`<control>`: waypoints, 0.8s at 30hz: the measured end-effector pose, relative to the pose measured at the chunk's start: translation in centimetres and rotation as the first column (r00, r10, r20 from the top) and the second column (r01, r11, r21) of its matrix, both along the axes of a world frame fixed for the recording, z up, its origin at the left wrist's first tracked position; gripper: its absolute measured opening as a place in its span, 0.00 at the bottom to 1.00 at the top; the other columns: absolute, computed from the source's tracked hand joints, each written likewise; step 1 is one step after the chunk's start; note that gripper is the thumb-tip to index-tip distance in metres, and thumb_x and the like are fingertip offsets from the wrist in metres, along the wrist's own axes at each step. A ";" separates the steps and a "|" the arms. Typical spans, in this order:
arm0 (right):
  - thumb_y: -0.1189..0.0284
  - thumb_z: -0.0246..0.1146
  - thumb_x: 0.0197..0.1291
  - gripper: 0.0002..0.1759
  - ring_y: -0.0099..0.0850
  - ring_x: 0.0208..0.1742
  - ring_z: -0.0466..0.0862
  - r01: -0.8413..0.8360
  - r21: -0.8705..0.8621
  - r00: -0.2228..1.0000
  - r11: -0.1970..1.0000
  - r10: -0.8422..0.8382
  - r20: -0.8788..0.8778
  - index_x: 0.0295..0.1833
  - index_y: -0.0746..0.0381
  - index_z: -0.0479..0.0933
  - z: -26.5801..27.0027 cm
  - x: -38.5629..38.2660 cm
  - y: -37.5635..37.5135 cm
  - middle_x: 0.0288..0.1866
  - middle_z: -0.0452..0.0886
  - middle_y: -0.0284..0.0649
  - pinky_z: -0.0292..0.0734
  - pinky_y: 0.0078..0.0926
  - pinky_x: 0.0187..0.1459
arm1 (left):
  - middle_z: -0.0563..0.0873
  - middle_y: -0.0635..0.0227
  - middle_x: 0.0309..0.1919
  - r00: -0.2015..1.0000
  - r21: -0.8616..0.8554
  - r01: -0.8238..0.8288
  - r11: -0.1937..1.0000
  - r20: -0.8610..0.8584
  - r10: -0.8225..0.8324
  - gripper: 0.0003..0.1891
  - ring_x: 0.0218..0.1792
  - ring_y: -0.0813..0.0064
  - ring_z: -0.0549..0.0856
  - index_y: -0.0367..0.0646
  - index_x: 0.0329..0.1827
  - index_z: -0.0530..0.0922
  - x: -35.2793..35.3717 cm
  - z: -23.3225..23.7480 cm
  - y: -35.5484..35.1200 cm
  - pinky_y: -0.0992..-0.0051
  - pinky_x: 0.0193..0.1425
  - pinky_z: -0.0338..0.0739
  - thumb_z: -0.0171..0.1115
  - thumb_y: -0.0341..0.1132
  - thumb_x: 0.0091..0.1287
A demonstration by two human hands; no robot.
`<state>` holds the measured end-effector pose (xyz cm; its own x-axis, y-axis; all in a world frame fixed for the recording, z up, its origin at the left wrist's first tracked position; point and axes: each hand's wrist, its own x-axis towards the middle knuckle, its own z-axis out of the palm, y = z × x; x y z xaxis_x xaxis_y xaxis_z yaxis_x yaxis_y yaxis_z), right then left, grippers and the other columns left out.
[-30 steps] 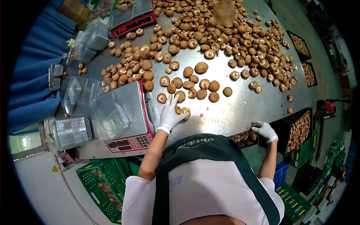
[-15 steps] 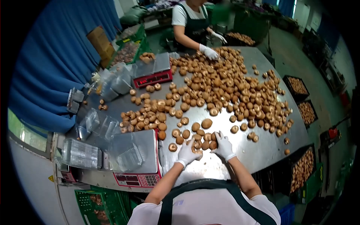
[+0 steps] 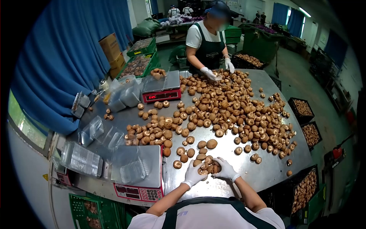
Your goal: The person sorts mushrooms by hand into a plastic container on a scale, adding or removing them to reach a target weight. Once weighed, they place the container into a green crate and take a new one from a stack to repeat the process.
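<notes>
My left hand (image 3: 195, 174) and my right hand (image 3: 225, 169), both in white gloves, press a small cluster of brown mushrooms (image 3: 208, 166) between them on the metal table (image 3: 251, 170). The fingers of each hand curve round the outer side of the cluster. Several loose mushrooms lie just beyond and to the left of my left hand. A large heap of mushrooms (image 3: 228, 105) covers the middle and far part of the table. Left of my hands, a red-framed scale (image 3: 154, 152) carries a clear plastic tray (image 3: 131, 171).
Across the table stands a co-worker (image 3: 207, 45) with gloved hands at the heap. A second scale (image 3: 162, 93) holds mushrooms. Stacked clear trays (image 3: 82, 160) lie at the left. Crates of mushrooms (image 3: 305, 191) stand along the right side.
My hands have drawn closer together round the mushrooms. The view has tilted up, showing more of the co-worker, whose right-side hand has moved in to the heap.
</notes>
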<state>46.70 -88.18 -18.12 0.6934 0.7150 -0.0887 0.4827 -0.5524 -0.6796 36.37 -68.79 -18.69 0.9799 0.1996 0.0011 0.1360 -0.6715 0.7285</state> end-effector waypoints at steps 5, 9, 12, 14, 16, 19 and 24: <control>0.67 0.76 0.38 0.50 0.39 0.65 0.69 0.102 0.369 0.931 0.924 0.042 -0.363 0.69 0.61 0.59 -0.4 -1.7 0.2 0.65 0.66 0.49 0.65 0.32 0.66 | 0.68 0.49 0.60 0.999 -0.104 0.035 0.994 0.003 -0.034 0.28 0.57 0.51 0.75 0.50 0.50 0.81 -0.7 -0.7 1.3 0.65 0.61 0.72 0.73 0.49 0.44; 0.72 0.75 0.41 0.51 0.35 0.65 0.69 0.173 0.412 0.868 0.894 0.059 -0.493 0.71 0.63 0.56 -0.5 -2.2 0.4 0.66 0.66 0.47 0.65 0.30 0.66 | 0.68 0.46 0.62 0.999 -0.212 0.041 0.977 0.012 -0.039 0.29 0.60 0.52 0.73 0.50 0.49 0.82 -0.7 -1.5 2.2 0.66 0.65 0.69 0.76 0.49 0.42; 0.72 0.75 0.42 0.50 0.34 0.66 0.69 0.207 0.428 0.807 0.880 0.094 -0.583 0.71 0.63 0.56 0.4 -2.4 0.6 0.66 0.66 0.47 0.65 0.30 0.65 | 0.68 0.44 0.62 0.999 -0.287 0.034 0.957 -0.002 -0.036 0.30 0.62 0.52 0.72 0.49 0.49 0.82 -1.0 -1.2 2.5 0.67 0.65 0.68 0.77 0.49 0.41; 0.71 0.76 0.42 0.50 0.34 0.66 0.69 0.204 0.426 0.818 0.882 0.086 -0.569 0.71 0.63 0.56 1.1 -2.7 0.7 0.67 0.66 0.47 0.65 0.30 0.65 | 0.68 0.44 0.62 0.999 -0.317 0.029 0.948 -0.007 -0.033 0.30 0.62 0.53 0.72 0.48 0.49 0.82 -1.2 -0.9 2.8 0.67 0.65 0.68 0.77 0.49 0.41; 0.70 0.76 0.42 0.50 0.35 0.66 0.69 0.197 0.420 0.827 0.886 0.080 -0.556 0.71 0.63 0.56 1.7 -2.9 0.9 0.67 0.66 0.46 0.65 0.30 0.65 | 0.68 0.44 0.62 1.000 -0.358 0.031 0.933 0.015 -0.027 0.31 0.62 0.52 0.72 0.46 0.50 0.82 -1.6 -0.2 3.0 0.67 0.65 0.68 0.77 0.48 0.41; 0.68 0.76 0.43 0.50 0.35 0.67 0.68 0.143 0.330 0.856 0.933 0.050 -0.514 0.71 0.62 0.57 2.4 -2.9 1.3 0.67 0.67 0.46 0.64 0.30 0.66 | 0.68 0.43 0.62 0.998 -0.315 0.015 0.949 0.055 0.002 0.31 0.62 0.51 0.72 0.44 0.50 0.82 -2.3 1.4 3.3 0.67 0.65 0.68 0.77 0.47 0.41; 0.67 0.76 0.41 0.51 0.36 0.67 0.67 0.097 0.367 0.888 0.925 0.086 -0.451 0.72 0.60 0.57 5.4 -3.1 3.9 0.67 0.67 0.46 0.64 0.31 0.66 | 0.67 0.44 0.64 0.990 -0.243 -0.023 0.970 0.129 0.056 0.29 0.63 0.51 0.70 0.46 0.49 0.82 -3.8 5.8 5.2 0.64 0.67 0.65 0.78 0.45 0.42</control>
<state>43.62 -84.26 -12.69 0.6457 0.7538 -0.1221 0.0703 -0.2179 -0.9734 32.58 -63.61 -12.87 0.9654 0.2487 0.0787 0.0494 -0.4704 0.8811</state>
